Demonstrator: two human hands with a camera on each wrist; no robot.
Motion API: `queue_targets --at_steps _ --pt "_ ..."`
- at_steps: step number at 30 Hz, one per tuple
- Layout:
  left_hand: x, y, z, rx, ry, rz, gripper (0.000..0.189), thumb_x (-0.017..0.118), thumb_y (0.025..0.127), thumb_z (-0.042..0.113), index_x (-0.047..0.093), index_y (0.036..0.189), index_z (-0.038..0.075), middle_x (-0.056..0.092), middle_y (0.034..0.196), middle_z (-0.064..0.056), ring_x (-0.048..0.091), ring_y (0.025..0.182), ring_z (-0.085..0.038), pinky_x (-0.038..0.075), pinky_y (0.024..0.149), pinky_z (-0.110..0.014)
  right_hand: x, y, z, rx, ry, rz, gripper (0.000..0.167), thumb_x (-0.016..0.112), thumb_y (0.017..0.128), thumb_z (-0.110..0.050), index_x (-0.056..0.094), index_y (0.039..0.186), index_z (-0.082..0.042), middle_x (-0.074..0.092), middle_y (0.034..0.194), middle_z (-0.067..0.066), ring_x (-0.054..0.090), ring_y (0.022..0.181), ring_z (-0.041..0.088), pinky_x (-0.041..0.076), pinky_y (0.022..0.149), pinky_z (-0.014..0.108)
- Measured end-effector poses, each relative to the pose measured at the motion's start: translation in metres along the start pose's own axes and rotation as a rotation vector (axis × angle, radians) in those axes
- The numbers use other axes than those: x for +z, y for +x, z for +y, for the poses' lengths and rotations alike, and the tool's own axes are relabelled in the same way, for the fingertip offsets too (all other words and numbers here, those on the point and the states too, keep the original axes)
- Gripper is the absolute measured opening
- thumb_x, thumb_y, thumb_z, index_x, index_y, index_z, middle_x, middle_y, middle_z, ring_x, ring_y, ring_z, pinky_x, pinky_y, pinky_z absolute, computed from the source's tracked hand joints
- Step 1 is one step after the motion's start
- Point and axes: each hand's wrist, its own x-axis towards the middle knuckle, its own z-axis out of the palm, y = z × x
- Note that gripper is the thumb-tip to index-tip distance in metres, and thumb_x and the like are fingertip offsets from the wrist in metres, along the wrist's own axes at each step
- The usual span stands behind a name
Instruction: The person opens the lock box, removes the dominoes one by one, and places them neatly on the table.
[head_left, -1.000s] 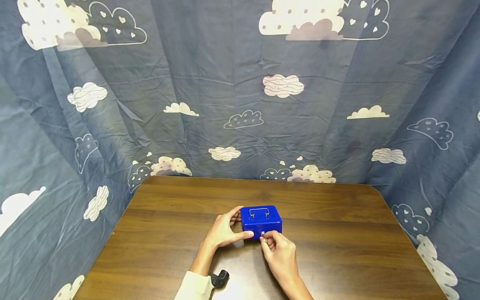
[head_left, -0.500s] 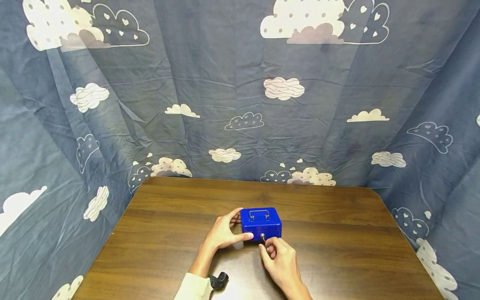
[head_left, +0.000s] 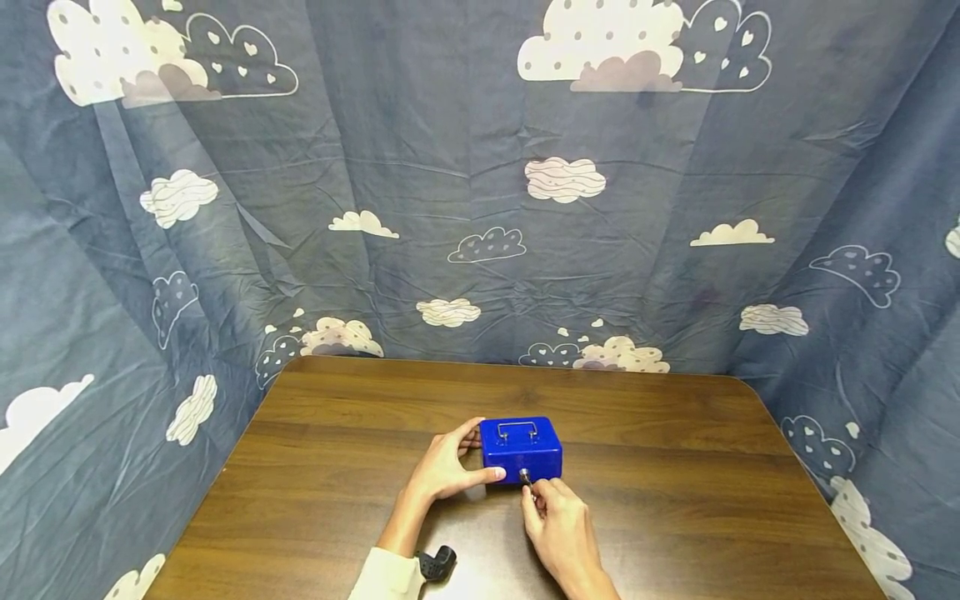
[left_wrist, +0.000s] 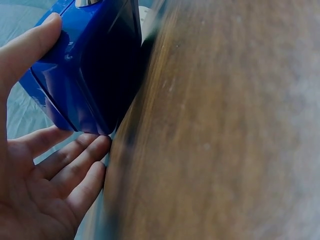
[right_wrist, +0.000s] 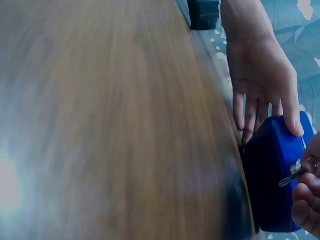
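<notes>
A blue cash box [head_left: 521, 460] with a wire handle on its lid sits on the table. My left hand [head_left: 444, 467] holds it from the left, thumb on the front face and fingers at the side and back. In the left wrist view, the fingertips of that hand [left_wrist: 65, 170] touch the box's lower edge. At the round silver lock [head_left: 524, 476] on the front, my right hand [head_left: 562, 525] pinches a small metal key. The right wrist view shows a thin metal key [right_wrist: 290, 179] sticking out past the fingers beside the lock. The fingers partly hide it.
Wooden table [head_left: 360, 408] carries the box near its middle. A dark blue curtain with clouds [head_left: 480, 183] hangs behind and along both sides. A black wrist camera [head_left: 437, 563] is worn at the left sleeve.
My right hand drew back slightly from the lock, uncovering it, then shifted slightly with the key still pinched just below it. The left hand and the cash box have stayed in place.
</notes>
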Motion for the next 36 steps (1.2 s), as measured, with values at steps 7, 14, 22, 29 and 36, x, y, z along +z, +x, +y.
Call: queue_targets --at_steps 7,14,22,29,36 --pt "0.000 0.002 -0.002 0.012 0.000 -0.013 0.092 0.087 0.075 0.055 0.052 0.149 0.013 0.074 0.121 -0.004 0.072 0.111 -0.021 0.057 0.100 -0.041 0.002 0.003 -0.005 0.016 -0.029 -0.001 0.028 0.080 0.078 -0.002 0.059 0.065 -0.017 0.047 0.062 -0.010 0.038 0.057 -0.004 0.034 0.049 0.015" --pt "0.001 0.001 -0.002 0.015 0.011 -0.014 0.092 0.088 0.075 0.055 0.052 0.149 0.014 0.074 0.120 -0.003 0.072 0.111 -0.020 0.057 0.100 -0.039 0.004 0.004 -0.005 0.036 -0.036 -0.009 0.029 0.080 0.078 -0.002 0.059 0.064 -0.017 0.048 0.061 -0.010 0.037 0.056 -0.005 0.033 0.048 0.014" --pt "0.001 0.002 -0.002 -0.003 0.016 -0.014 0.095 0.087 0.074 0.058 0.051 0.151 0.014 0.074 0.121 -0.003 0.071 0.113 -0.020 0.056 0.101 -0.039 0.008 0.005 -0.005 0.058 -0.022 -0.001 0.027 0.080 0.079 -0.002 0.061 0.065 -0.016 0.050 0.060 -0.009 0.039 0.056 -0.005 0.035 0.048 0.014" --pt "0.000 0.003 -0.005 0.019 -0.026 0.008 0.097 0.091 0.072 0.052 0.052 0.150 0.010 0.073 0.125 -0.005 0.072 0.111 -0.021 0.057 0.100 -0.040 0.009 0.003 -0.004 0.102 0.013 -0.027 0.027 0.081 0.081 -0.004 0.062 0.066 -0.016 0.050 0.060 -0.011 0.038 0.056 -0.007 0.034 0.049 0.012" --pt "0.001 0.002 -0.008 0.050 -0.076 0.016 0.094 0.093 0.070 0.044 0.053 0.147 0.006 0.072 0.125 -0.008 0.072 0.111 -0.023 0.058 0.099 -0.042 0.012 -0.001 -0.003 0.133 0.049 -0.035 0.026 0.081 0.082 -0.005 0.064 0.066 -0.016 0.050 0.061 -0.014 0.042 0.055 -0.005 0.034 0.049 0.010"
